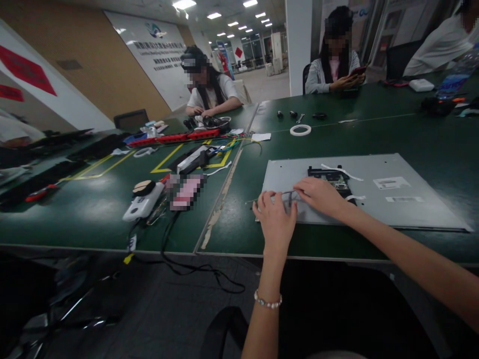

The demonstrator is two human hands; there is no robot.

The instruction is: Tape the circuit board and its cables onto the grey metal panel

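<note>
A flat silver panel lies on the green table, with a dark circuit board at its middle. White tape strips stick across the board's edges. Over the panel's left part, my right hand pinches a thin dark cable between thumb and fingertips. My left hand has its fingers curled over the same cable at the panel's left edge, thumb toward the right hand. A thin wire end pokes out to the left of those fingers. The exact grip under my left fingers is partly hidden.
A roll of white tape and a small wrench lie beyond the panel. To the left are a white device, a pink phone-like object and dangling black cables. Several people sit around the table.
</note>
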